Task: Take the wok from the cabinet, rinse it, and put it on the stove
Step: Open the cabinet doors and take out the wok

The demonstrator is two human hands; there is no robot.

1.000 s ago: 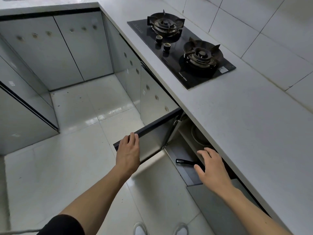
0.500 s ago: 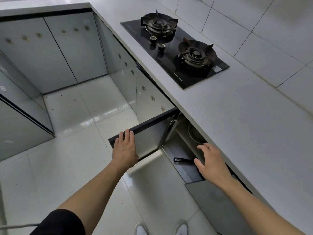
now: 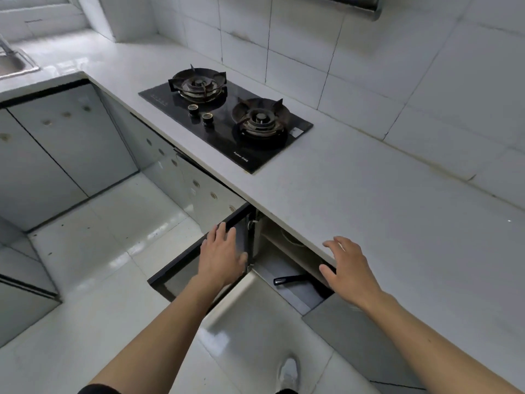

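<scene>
A cabinet under the counter stands open, its left door (image 3: 181, 268) swung out. Inside, only a black handle (image 3: 288, 280) of the wok shows on the cabinet floor; the pan itself is hidden under the counter. My left hand (image 3: 221, 257) is spread flat over the top edge of that open door. My right hand (image 3: 348, 268) hovers, fingers apart, at the counter's front edge above the opening, holding nothing. The black two-burner gas stove (image 3: 227, 120) sits on the counter further back.
A steel sink (image 3: 14, 64) is at the far left on the counter (image 3: 369, 200). The right cabinet door (image 3: 349, 328) is swung open too. Closed grey cabinets line the corner. My shoe (image 3: 288, 373) stands on the glossy white floor tiles.
The view has tilted up and shows the wall and sink. My right hand has risen from the cabinet opening to the counter edge. My left hand stays on the door.
</scene>
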